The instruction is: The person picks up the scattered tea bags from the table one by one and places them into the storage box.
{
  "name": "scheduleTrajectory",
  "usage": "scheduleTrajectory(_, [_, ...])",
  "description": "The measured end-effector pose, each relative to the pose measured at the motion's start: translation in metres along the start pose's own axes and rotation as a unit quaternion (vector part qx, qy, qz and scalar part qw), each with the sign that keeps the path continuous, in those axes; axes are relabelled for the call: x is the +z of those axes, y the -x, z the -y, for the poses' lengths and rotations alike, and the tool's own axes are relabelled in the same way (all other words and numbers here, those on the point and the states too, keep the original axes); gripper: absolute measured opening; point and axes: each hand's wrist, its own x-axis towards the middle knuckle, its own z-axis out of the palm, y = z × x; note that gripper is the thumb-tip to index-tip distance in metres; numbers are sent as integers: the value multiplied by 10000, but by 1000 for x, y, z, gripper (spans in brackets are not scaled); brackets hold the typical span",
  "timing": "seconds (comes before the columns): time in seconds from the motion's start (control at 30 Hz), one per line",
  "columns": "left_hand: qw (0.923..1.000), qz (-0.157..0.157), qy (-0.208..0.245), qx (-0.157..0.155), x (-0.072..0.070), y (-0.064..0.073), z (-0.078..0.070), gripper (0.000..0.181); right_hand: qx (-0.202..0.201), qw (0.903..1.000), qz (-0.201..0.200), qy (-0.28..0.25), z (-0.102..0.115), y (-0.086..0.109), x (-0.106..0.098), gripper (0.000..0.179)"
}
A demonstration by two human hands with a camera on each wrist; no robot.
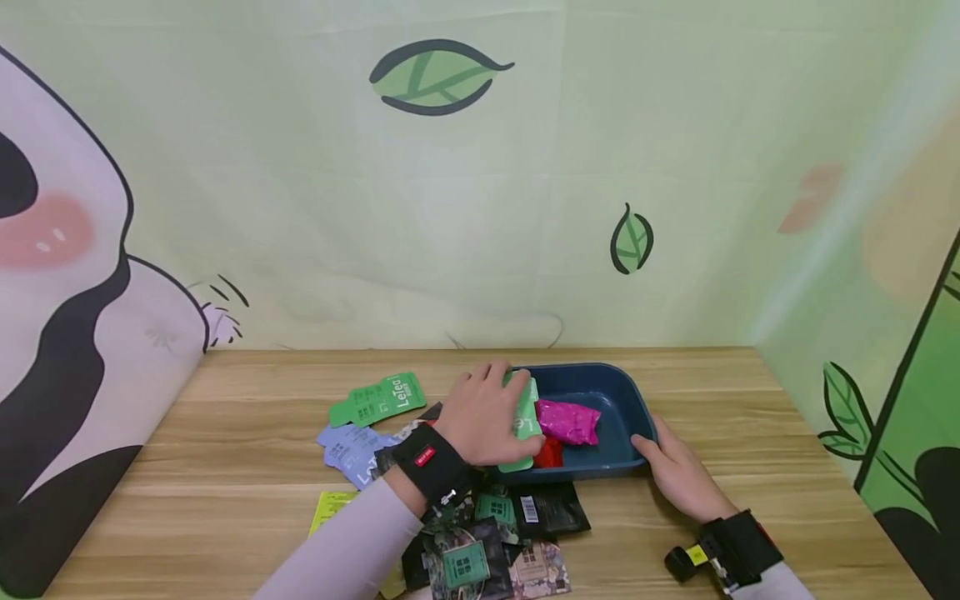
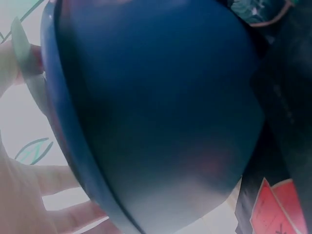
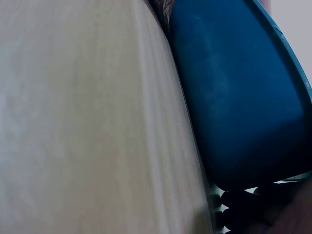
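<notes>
A dark blue plastic tub sits toward the back of the table. Inside it lie a bright pink packet and a red packet. At the tub's left end my left hand holds a light green sachet, fingers at its far edge and thumb at its near edge. My right hand grips the tub's right end, its thumb over the rim and the other fingers mostly hidden. In the left wrist view the tub's outer wall fills the middle; the right wrist view shows its wall too.
Left of the tub lie green sachets, blue sachets and a yellow packet. In front are several black packets and a pinkish patterned one. A printed cloth backdrop hangs behind the wooden table.
</notes>
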Motion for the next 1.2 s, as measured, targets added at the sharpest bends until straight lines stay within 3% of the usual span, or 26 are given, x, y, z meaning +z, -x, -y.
scheduleTrajectory(0.2, [10000, -18, -49, 14, 1, -6, 2, 90, -3, 10000, 4, -9, 0, 0, 0, 67])
scheduleTrajectory(0.33, [9998, 148, 67, -74, -2, -7, 2, 104, -16, 10000, -8, -21, 0, 0, 1, 66])
scheduleTrajectory(0.47, [9994, 211, 232, -137, -7, -4, 1, 117, 4, 10000, 19, -27, 2, 0, 1, 67])
scheduleTrajectory(0.63, [9985, 258, 399, -270, -10, 4, 13, 118, 73, 10000, 48, -5, 2, 0, 0, 68])
scheduleTrajectory(0.8, [9969, 282, 529, -504, -10, 18, 39, 114, 122, 9999, 64, 4, 3, 0, -1, 69])
scheduleTrajectory(1.03, [9934, 269, 684, -878, 0, 44, 93, 106, 180, 9998, 98, -10, 6, 0, -3, 69])
scheduleTrajectory(1.2, [9894, 494, 586, -1235, 6, 60, 124, 98, 168, 9998, 115, -2, 6, -1, -2, 69])
